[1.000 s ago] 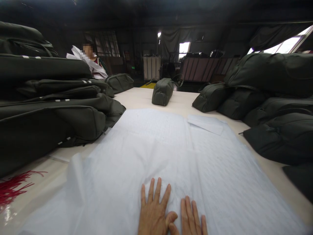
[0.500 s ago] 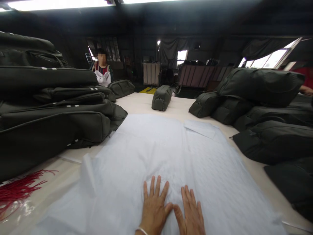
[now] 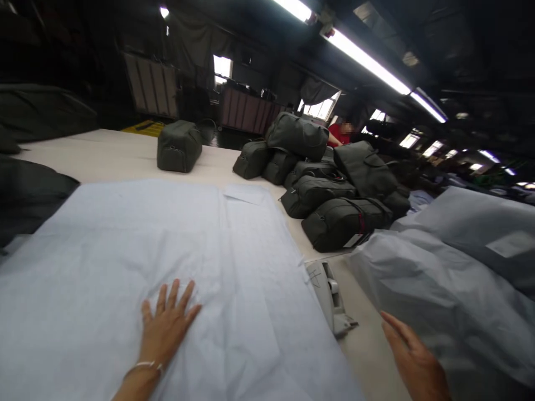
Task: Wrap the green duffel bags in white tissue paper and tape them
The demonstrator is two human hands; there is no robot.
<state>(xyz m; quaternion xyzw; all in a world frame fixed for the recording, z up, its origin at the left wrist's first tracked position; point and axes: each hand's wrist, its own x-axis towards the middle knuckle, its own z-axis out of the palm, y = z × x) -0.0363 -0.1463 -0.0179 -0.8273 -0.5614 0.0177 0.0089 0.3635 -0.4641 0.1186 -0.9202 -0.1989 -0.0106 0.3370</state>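
My left hand [image 3: 167, 323] lies flat with fingers spread on a large pale blue sheet of thin paper [image 3: 137, 250] spread over the table. A thin bracelet circles that wrist. My right hand [image 3: 412, 356] is off the sheet at the lower right, fingers stretched out and holding nothing, close to a heap of pale blue wrapped bundles [image 3: 443, 273]. A grey plastic tool [image 3: 330, 295] lies on the table between the sheet's edge and my right hand.
Dark green bags [image 3: 334, 189] are piled at the right of the white table [image 3: 117, 153], one bag [image 3: 178, 146] stands alone further back, and more dark bags [image 3: 25, 189] sit at the left. A person in red [image 3: 343, 133] is behind the pile.
The view has swung to the right. My right hand has left the sheet and moved right toward the wrapped bundles. My left hand stays flat on the sheet.
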